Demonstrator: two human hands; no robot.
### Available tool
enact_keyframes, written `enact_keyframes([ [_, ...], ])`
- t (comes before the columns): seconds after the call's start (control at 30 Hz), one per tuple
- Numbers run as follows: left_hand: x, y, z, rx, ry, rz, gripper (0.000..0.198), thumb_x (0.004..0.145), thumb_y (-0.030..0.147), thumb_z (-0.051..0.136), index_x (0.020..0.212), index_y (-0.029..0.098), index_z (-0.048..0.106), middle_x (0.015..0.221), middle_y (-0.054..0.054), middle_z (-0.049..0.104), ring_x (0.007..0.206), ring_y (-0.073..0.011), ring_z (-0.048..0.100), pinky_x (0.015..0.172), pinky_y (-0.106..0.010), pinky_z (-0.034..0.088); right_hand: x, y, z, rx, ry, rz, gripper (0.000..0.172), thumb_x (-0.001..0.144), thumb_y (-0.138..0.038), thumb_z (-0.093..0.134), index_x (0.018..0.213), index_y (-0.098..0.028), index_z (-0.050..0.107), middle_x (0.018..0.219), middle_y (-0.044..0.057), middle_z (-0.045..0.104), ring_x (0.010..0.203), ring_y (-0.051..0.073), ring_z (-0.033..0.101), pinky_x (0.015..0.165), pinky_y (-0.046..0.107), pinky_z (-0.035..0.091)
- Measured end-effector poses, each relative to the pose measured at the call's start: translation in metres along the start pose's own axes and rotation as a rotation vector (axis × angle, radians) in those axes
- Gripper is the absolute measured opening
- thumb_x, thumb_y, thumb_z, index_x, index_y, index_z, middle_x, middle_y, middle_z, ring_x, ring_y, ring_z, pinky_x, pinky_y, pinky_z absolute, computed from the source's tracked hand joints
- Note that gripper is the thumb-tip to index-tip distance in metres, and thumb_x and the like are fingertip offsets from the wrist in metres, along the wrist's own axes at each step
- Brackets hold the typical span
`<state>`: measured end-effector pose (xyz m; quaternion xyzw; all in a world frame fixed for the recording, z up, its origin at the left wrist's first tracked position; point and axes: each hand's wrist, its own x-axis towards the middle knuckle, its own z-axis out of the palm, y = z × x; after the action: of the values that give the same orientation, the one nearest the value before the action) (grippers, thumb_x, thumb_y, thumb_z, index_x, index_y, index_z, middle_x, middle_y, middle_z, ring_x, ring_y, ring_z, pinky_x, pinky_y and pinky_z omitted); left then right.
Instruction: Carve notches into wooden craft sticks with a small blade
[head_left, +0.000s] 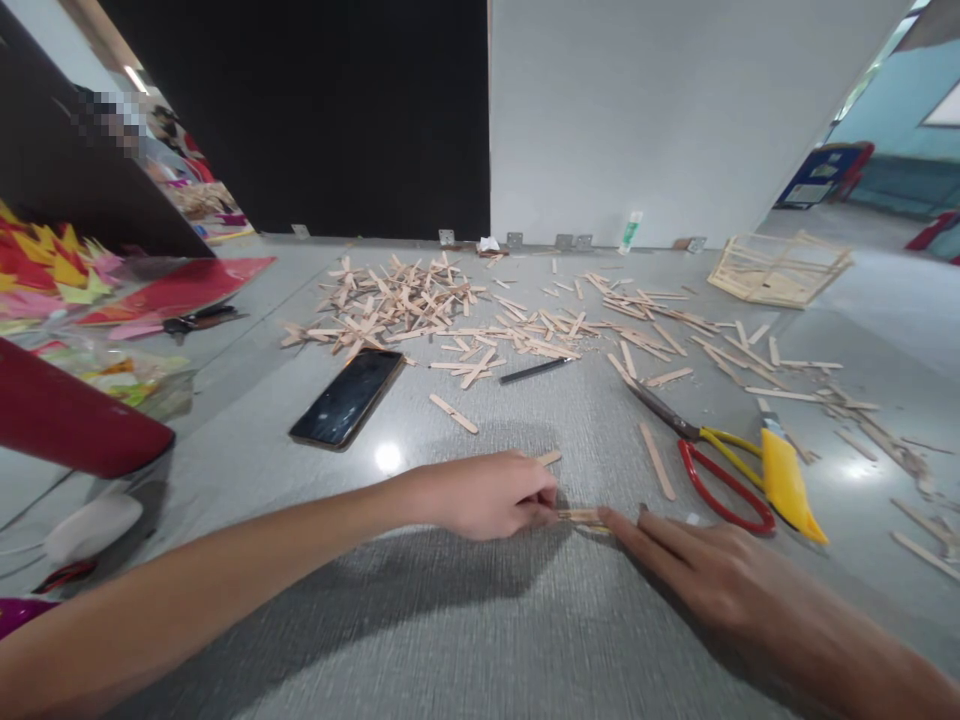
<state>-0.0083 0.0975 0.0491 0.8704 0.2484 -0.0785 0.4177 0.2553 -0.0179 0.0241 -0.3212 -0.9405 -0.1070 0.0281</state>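
— What do I have under the hands?

— My left hand [491,495] is curled, thumb and fingers pinched onto one end of a small bundle of sticks [581,517] that lies flat on the desk [450,620]; my right hand [701,570] lies open and flat, its forefinger stretched out and touching the other end of that bundle; I cannot tell how many sticks are in it.

— Count the rest for me.

— One phone [347,397], face up, beyond the left hand; one pen [534,371] past it; one pair of scissors [694,450] with red and yellow handles, just beyond the right hand; one yellow cutter [784,480] touching the scissors' handles; one glue tube [630,232] upright at the wall; one stick frame [776,268] far right; loose sticks [420,300] in a heap and a scatter across the far half, too many to count; three or so single ones lie nearer, between phone and scissors.

— Room to move?

— The near strip of desk around both forearms is bare grey; to the right, scissors and cutter sit near the right hand; to the left, a red roll [75,425] and coloured paper [52,265] crowd the edge; the far side ends at the wall.
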Motion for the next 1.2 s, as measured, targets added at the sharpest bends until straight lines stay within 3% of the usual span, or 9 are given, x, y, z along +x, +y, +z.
enact_keyframes([
  [0.3,0.001,-0.002,0.001,0.011,-0.001,0.023,0.019,0.100,0.021,0.053,0.091,0.017,0.070,0.073,-0.002,0.063,0.067,-0.0171,0.058,0.059,-0.026,0.036,0.009,0.005,-0.010,0.062,-0.005,0.002,0.047,0.107,-0.006,0.016,0.140,-0.009,0.050,0.087,0.005,0.072,0.065,0.020,0.073,0.054,0.033,0.055],
  [0.57,0.000,0.001,0.001,0.020,0.011,0.034,0.020,0.098,0.015,0.053,0.087,0.018,0.070,0.068,0.000,0.059,0.062,-0.0159,0.055,0.058,-0.026,0.035,0.011,0.021,-0.007,0.282,-0.070,0.039,0.048,0.099,0.001,0.038,0.142,-0.016,0.051,0.096,0.005,0.075,0.076,0.021,0.077,0.061,0.032,0.052],
  [0.7,0.001,-0.001,0.002,0.025,0.013,0.044,0.019,0.098,0.016,0.055,0.087,0.018,0.070,0.071,0.000,0.062,0.065,-0.0164,0.057,0.060,-0.026,0.036,0.011,0.023,-0.002,0.318,-0.053,0.064,0.044,0.101,0.000,0.037,0.138,-0.017,0.055,0.094,0.004,0.075,0.074,0.018,0.075,0.060,0.030,0.048],
  [0.87,0.003,-0.005,0.003,0.025,0.006,0.051,0.019,0.099,0.020,0.054,0.090,0.019,0.071,0.072,-0.001,0.063,0.066,-0.0171,0.059,0.061,-0.026,0.038,0.011,0.020,-0.001,0.301,-0.030,0.050,0.037,0.110,-0.011,0.030,0.138,-0.015,0.055,0.089,0.004,0.072,0.068,0.019,0.071,0.058,0.031,0.045],
  [1.2,0.003,-0.005,0.003,0.033,0.003,0.051,0.018,0.101,0.021,0.054,0.091,0.018,0.069,0.072,-0.001,0.062,0.066,-0.0170,0.058,0.059,-0.026,0.037,0.009,0.016,-0.009,0.129,-0.023,-0.002,0.046,0.111,-0.011,0.015,0.140,-0.013,0.051,0.095,0.008,0.076,0.070,0.020,0.076,0.057,0.031,0.054],
])
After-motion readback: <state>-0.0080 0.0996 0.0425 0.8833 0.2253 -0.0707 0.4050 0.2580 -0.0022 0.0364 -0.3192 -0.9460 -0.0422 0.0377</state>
